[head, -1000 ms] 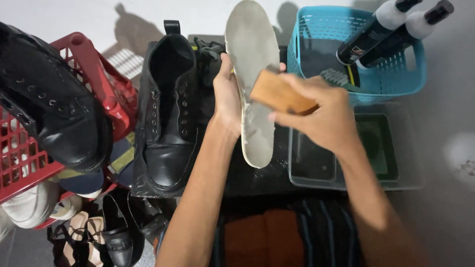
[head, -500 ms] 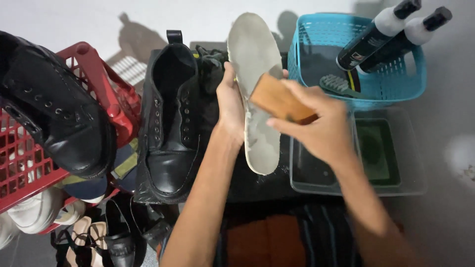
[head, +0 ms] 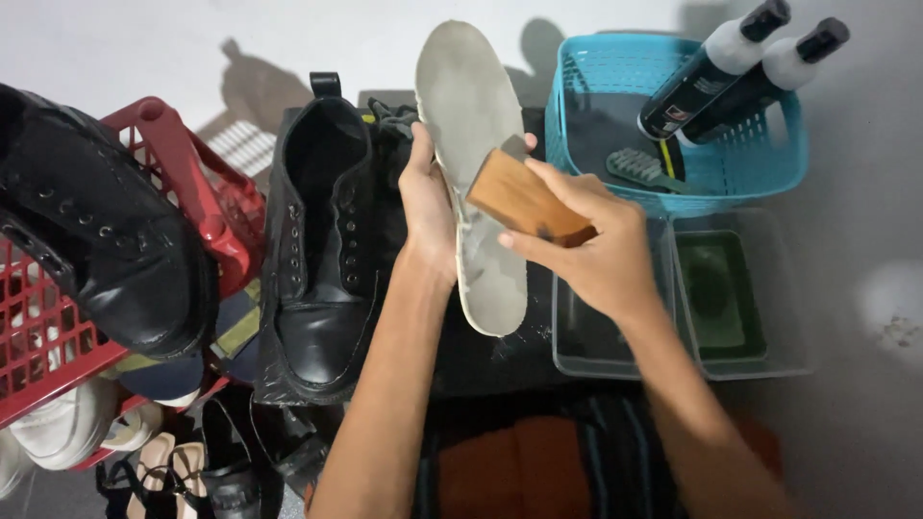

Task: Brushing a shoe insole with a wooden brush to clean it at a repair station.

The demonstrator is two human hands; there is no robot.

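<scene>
The grey insole [head: 471, 163] is gripped by the left hand [head: 428, 202]; the wooden brush [head: 524, 202], clasped in the right hand [head: 586, 250], has been drawn lower, beside the black boot [head: 322, 250]; scrubbing appears underway.

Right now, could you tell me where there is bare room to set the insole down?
Bare grey floor lies right of the turquoise plastic basket and the clear tray. The left is crowded: red crate, black leather boot. The left hand holds the pale insole, the right hand a wooden brush.
</scene>
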